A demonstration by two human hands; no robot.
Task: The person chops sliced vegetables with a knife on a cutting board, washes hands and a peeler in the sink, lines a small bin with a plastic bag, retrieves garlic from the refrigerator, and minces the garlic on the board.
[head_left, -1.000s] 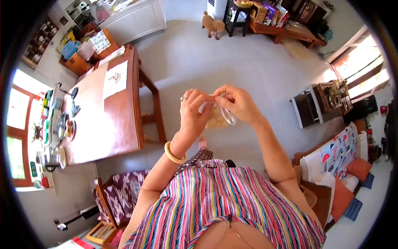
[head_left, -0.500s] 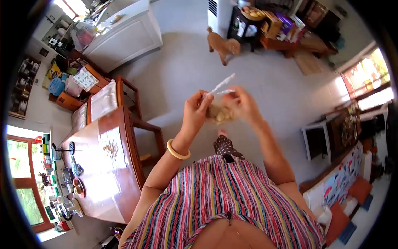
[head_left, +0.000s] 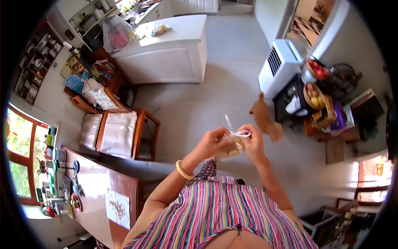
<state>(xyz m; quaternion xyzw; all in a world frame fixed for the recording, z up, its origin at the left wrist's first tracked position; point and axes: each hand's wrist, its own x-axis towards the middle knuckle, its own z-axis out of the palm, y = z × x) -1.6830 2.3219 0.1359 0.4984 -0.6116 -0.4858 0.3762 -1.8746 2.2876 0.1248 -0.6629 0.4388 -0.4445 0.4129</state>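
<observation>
1. Your right hand pinches a white loop.
2. Your left hand blurs; its grip I cannot tell.
3. The bag, mid-frame, is partly hidden behind your fingers, contents unclear.

The white tie, straight half a second ago, loops at the right hand; the dog stands nearer.

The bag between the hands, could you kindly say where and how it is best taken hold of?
Probably by its white top, from above: that part is slim and pinchable between the left hand and right hand, while the bulging bag hangs below.
</observation>
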